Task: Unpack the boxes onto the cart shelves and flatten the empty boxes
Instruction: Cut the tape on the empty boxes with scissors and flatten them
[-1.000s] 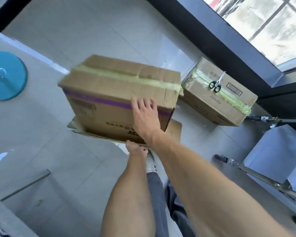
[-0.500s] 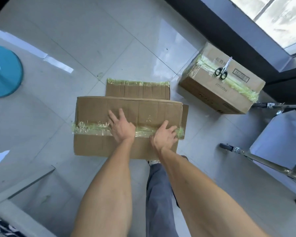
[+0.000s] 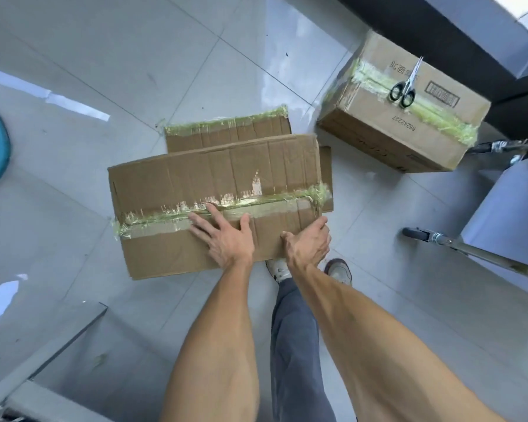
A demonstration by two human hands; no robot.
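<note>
Two hands work one flat box [image 3: 214, 190] on the floor: the left hand [image 3: 226, 242] presses spread fingers to keep it flat, the right hand [image 3: 310, 242] curls round its near corner, probably to shift it.

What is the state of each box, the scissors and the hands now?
Flattened brown cardboard box: lying flat on the floor.
Taped brown cardboard box: sealed, upright.
Black-handled scissors: closed, lying on it.
Left hand: flat, pressing.
Right hand: gripping the edge.
</note>
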